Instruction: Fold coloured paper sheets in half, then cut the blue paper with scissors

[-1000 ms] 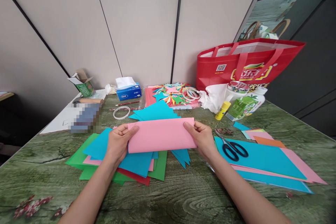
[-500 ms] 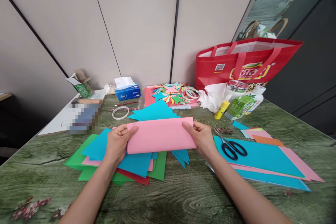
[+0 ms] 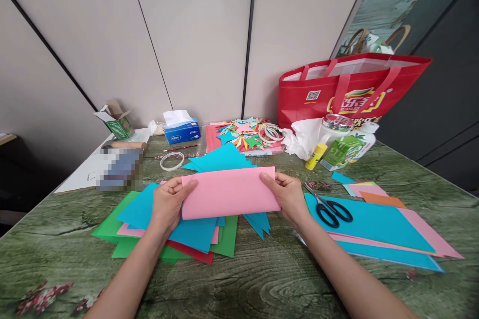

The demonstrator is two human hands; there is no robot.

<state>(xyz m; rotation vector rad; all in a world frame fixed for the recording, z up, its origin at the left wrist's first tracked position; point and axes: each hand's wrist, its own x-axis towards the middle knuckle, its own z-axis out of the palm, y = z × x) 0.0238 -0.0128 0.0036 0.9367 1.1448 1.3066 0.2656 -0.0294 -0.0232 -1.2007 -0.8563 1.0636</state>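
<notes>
Hands [image 3: 167,205] [image 3: 292,198] tight on pink paper [image 3: 229,193] over green table [image 3: 262,279], pale wall [image 3: 198,45] behind.

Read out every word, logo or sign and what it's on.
"HUANLE…" on the red tote bag; last letters, other characters unclear.
QR code on that bag, its caption too small.
Too blurred: printing on blue tissue box, green carton, white bottle, open green box, yellow glue stick, plastic packet.
Pink paper: none visible.

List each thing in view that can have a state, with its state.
Pink paper sheet: held by left hand and right hand
Scissors: lying unheld
Glue stick: capped
Tissue box: open
Green cardboard box: open
Red tote bag: standing, open
Single tape roll: lying flat
White container: lidded
</notes>
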